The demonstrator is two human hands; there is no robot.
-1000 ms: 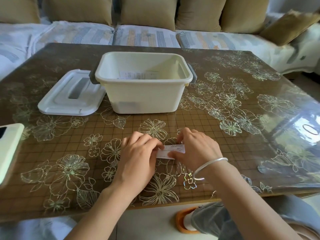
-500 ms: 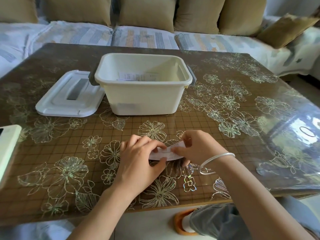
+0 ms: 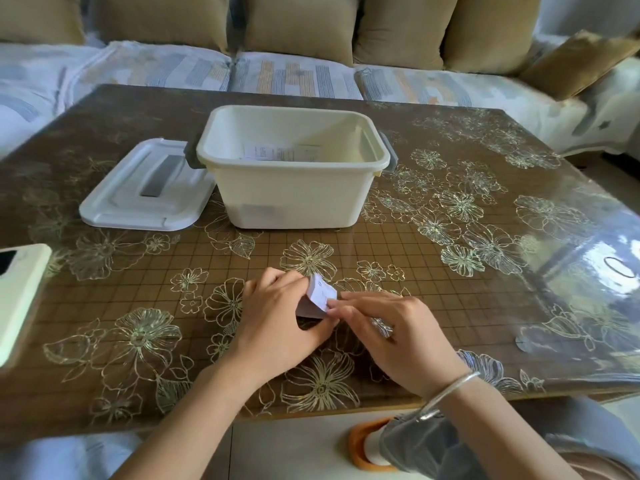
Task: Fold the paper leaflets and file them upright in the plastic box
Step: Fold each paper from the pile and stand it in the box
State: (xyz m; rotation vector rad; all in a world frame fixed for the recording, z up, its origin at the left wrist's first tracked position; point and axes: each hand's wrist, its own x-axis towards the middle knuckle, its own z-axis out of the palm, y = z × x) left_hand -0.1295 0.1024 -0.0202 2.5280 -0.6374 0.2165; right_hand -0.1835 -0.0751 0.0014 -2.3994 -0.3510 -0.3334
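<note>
Both the left hand [image 3: 273,317] and right hand [image 3: 391,334] pinch the folded leaflet [image 3: 320,295], tilted up off the table [image 3: 450,306], its long axis pointing toward the box [image 3: 294,195].

A glossy clear cover [image 3: 519,271] is laid over the table, matt cream plastic forms the box [image 3: 291,199], and the leaflet [image 3: 320,294] is thin paper.

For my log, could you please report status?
Left hand and right hand pinch the leaflet. Box open, lid beside it. Nothing blocks the box.

White phone [image 3: 19,303] on floral table [image 3: 450,323], sofa [image 3: 298,74] behind
</note>
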